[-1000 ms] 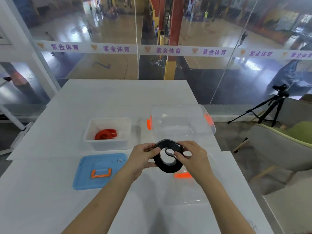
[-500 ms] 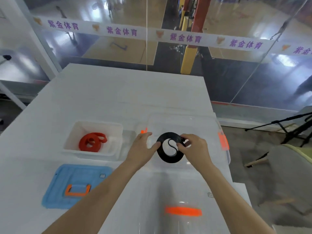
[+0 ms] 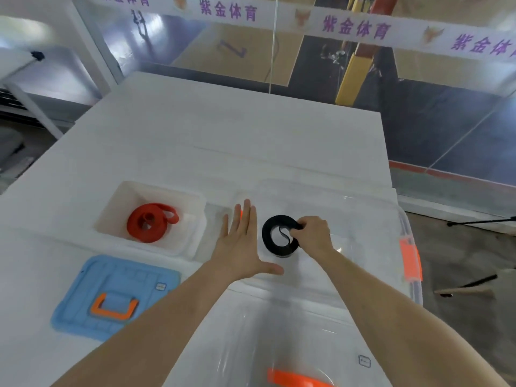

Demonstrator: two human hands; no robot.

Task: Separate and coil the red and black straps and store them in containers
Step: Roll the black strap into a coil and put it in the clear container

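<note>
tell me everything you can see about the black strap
The black strap is a flat matte band, rubbery or woven by its look, wound into a loose round coil with an S-shaped curl of its inner end across the open middle. It sits inside the clear container, low over or on its floor; contact cannot be told. The right hand pinches the coil's right side. The left hand, open and flat, is just left of the coil and does not touch it.
</note>
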